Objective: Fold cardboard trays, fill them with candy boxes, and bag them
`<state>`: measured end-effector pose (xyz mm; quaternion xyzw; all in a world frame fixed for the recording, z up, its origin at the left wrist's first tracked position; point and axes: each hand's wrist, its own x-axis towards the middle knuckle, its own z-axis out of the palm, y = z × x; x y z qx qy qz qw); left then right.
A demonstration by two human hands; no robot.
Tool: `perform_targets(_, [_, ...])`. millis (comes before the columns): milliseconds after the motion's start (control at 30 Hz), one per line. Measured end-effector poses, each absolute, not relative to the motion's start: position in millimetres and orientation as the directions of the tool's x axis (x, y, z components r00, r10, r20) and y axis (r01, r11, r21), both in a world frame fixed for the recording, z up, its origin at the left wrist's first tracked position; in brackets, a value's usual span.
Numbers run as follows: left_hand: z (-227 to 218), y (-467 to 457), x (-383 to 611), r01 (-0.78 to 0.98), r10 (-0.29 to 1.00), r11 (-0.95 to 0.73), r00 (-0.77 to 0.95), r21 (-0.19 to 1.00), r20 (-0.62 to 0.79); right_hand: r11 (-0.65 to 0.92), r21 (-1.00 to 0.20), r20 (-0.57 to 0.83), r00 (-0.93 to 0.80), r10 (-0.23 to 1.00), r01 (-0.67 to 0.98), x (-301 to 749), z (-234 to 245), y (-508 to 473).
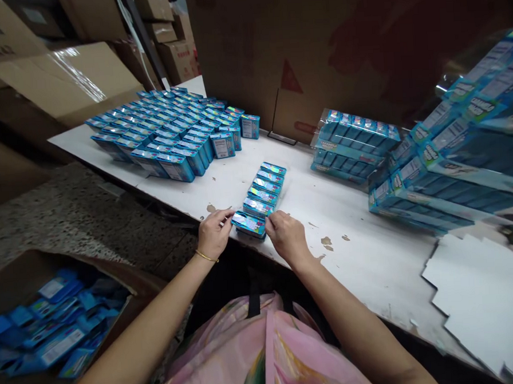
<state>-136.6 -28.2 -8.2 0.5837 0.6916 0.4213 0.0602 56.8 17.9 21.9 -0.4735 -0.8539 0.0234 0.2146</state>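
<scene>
A short row of small blue boxes (262, 189) stands on the white tabletop in front of me, seemingly in a clear tray or wrap. The nearest small blue box (248, 222) is between my hands. My left hand (214, 234), with a gold bracelet at the wrist, is closed with thumb and fingers pinched at its left end. At its right end, the curled fingers of my right hand (285, 234) press against the box and the edge of the row. Parts of the fingertips are hidden.
Many blue boxes (167, 128) stand packed together at the left. Clear-wrapped packs of blue boxes (352, 144) are stacked at the right, near white sheets (485, 294). An open carton (127, 279) of loose blue boxes sits at lower left. Behind the table stands a large cardboard box (240, 49).
</scene>
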Motion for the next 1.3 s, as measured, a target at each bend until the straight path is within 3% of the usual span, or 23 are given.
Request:
perform_targets(133, [2.3,-46.0,-126.8,0.877,0.787,-0.203,-0.119,0.436,0.605,0.550,-0.175,0.365,-0.465,0.807,0.817,53.5,24.5,19.6])
perform_targets(233, [5.3,-56.2,-112.4,0.929,0.816,-0.269,0.080,0.253,0.573,0.638,-0.072,0.450,-0.546,0.707,0.767,54.5,21.7,19.6])
perform_targets(367, [7.6,-56.5,-99.6,0.960,0.840,-0.227,0.106,0.166,0.532,0.757,0.053,0.566,-0.644,0.515,0.652,62.2,9.3,13.0])
perform_targets(467, [8.8,-54.4,-98.2,0.967,0.861,-0.189,0.081,0.169,0.503,0.825,0.056,0.581,-0.690,0.431,0.563,72.4,2.4,5.2])
perform_targets(667, [-3.0,-58.2,-106.1,0.920,0.811,-0.272,0.060,0.284,0.582,0.796,-0.066,0.518,-0.661,0.543,0.602,71.0,33.8,-4.0])
perform_targets(900, [-17.2,-60.1,-110.1,0.836,0.797,-0.268,-0.087,0.479,0.598,0.788,0.087,0.247,-0.779,0.576,0.610,34.2,60.2,9.3])
perform_targets(1033, [-21.2,-59.8,-112.7,0.837,0.809,-0.262,-0.081,0.481,0.582,0.819,0.131,0.173,-0.827,0.535,0.558,12.5,56.6,21.3])
perform_targets(1167, [-21.5,-60.4,-111.8,0.865,0.828,-0.212,-0.088,0.454,0.554,0.877,0.017,0.210,-0.860,0.466,0.479,4.5,56.7,34.0])
perform_targets(1233, [-20.0,-60.8,-109.4,0.860,0.835,-0.205,-0.095,0.467,0.542,0.886,-0.168,0.303,-0.833,0.463,0.432,12.1,57.0,40.0])
perform_targets(1300, [-18.3,-60.8,-107.8,0.837,0.836,-0.222,-0.100,0.500,0.539,0.821,-0.405,0.422,-0.715,0.558,0.402,25.0,57.4,44.1])
